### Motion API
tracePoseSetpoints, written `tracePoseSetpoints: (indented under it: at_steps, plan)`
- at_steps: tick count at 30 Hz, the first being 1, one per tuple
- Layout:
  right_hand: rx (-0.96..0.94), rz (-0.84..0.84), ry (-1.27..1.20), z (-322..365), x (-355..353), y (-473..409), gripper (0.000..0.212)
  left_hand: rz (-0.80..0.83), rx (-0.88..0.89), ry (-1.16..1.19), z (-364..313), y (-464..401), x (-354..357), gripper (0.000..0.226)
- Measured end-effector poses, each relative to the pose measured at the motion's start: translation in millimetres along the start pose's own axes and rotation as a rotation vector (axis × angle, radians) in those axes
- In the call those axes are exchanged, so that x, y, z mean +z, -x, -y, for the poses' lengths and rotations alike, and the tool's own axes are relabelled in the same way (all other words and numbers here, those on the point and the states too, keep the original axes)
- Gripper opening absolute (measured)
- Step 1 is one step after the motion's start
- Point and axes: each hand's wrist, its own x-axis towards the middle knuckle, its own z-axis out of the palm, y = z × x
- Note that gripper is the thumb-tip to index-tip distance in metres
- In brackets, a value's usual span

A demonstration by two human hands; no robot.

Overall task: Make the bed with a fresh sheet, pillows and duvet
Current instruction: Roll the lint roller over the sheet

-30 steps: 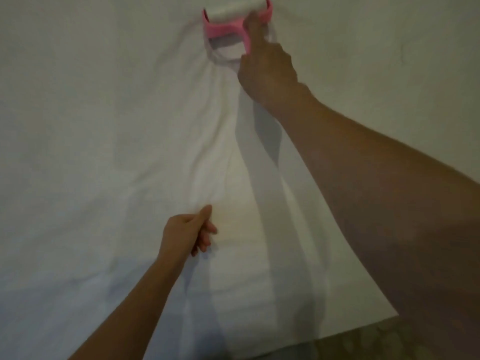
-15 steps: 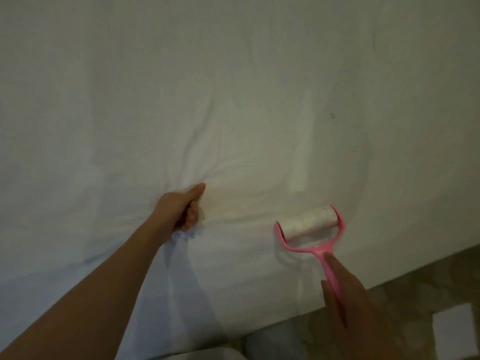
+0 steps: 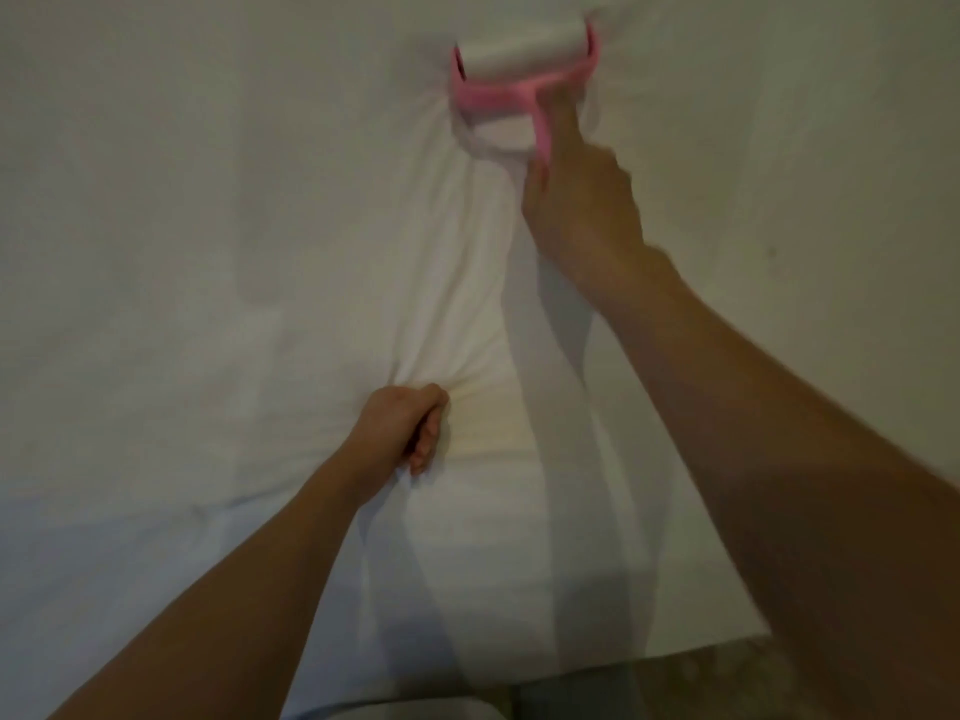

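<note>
A white sheet [image 3: 208,252] covers the bed and fills nearly the whole view. My left hand [image 3: 402,426] grips a pinch of the sheet near the bed's front, and creases fan out from it. A pink lint roller [image 3: 519,70] with a white roll lies pressed on the sheet far up the bed. My right hand [image 3: 576,200] holds its pink handle with the arm stretched out, one finger lying along the handle.
The bed's front edge [image 3: 701,649] runs across the bottom right, with a dim patterned floor [image 3: 779,688] below it. A pale strip of my clothing [image 3: 405,711] shows at the bottom middle.
My right hand has pushed the lint roller from near the bed's front edge far up the sheet. My left hand keeps its grip on the sheet.
</note>
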Motion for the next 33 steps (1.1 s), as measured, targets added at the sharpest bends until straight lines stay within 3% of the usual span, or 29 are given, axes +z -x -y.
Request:
tracePoseSetpoints:
  at_steps: [4,7,11,16,22,26,29,33]
  plan:
    - [-0.007,-0.026,-0.05,31.1,-20.0,-61.8,0.051,0.008,0.01,-0.008,-0.1,-0.2,0.1,0.056]
    - [-0.036,-0.005,-0.032,27.6,-22.8,-52.1,0.053,0.002,0.032,-0.04,-1.5,4.3,1.4,0.053]
    - [-0.05,0.045,0.093,-15.4,-15.0,20.7,0.06,-0.05,0.055,-0.052,-3.0,12.5,7.9,0.047]
    - [-0.013,0.059,0.044,-80.6,6.3,140.7,0.054,-0.121,0.138,-0.116,1.1,28.9,18.5,0.042]
    - [0.071,0.049,-0.042,-146.0,38.8,288.9,0.053,-0.19,0.31,-0.408,37.7,56.2,35.8,0.033]
    - [0.075,-0.002,-0.136,-183.3,58.6,384.4,0.05,-0.15,0.162,-0.297,85.4,82.3,52.3,0.031]
    - [0.123,0.067,-0.082,-212.8,61.8,452.1,0.05,-0.184,0.15,-0.224,120.0,96.6,66.7,0.029]
    - [0.147,0.094,-0.084,-256.5,60.3,509.0,0.052,-0.202,0.082,0.057,144.9,99.2,97.5,0.03]
